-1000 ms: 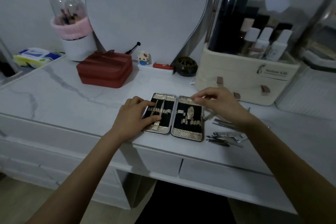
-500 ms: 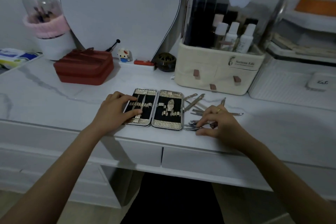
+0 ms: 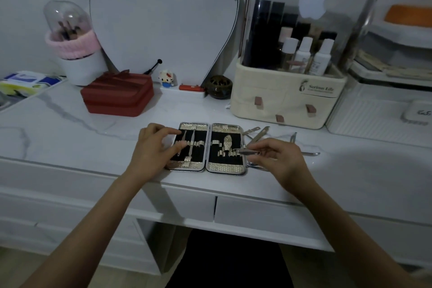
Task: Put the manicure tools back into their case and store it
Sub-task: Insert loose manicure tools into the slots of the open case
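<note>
The manicure case lies open flat on the white marble vanity top, silver-rimmed with black lining and gold loops. Two slim tools sit in its left half; a small clipper-like piece sits in the right half. My left hand rests on the left half, fingers straight on the lining. My right hand pinches a small metal nail clipper just over the case's right edge. Several loose metal tools lie on the top right of the case, partly hidden by my right hand.
A cream cosmetics organiser with a clear lid stands behind the tools. A red box, a brush holder, a mirror and a dark round pot line the back. White bins stand at right. Drawers sit below the front edge.
My right hand went from the case down to the loose tools, picked up a nail clipper and has lifted it toward the case's right half. My left hand stayed on the left half.
</note>
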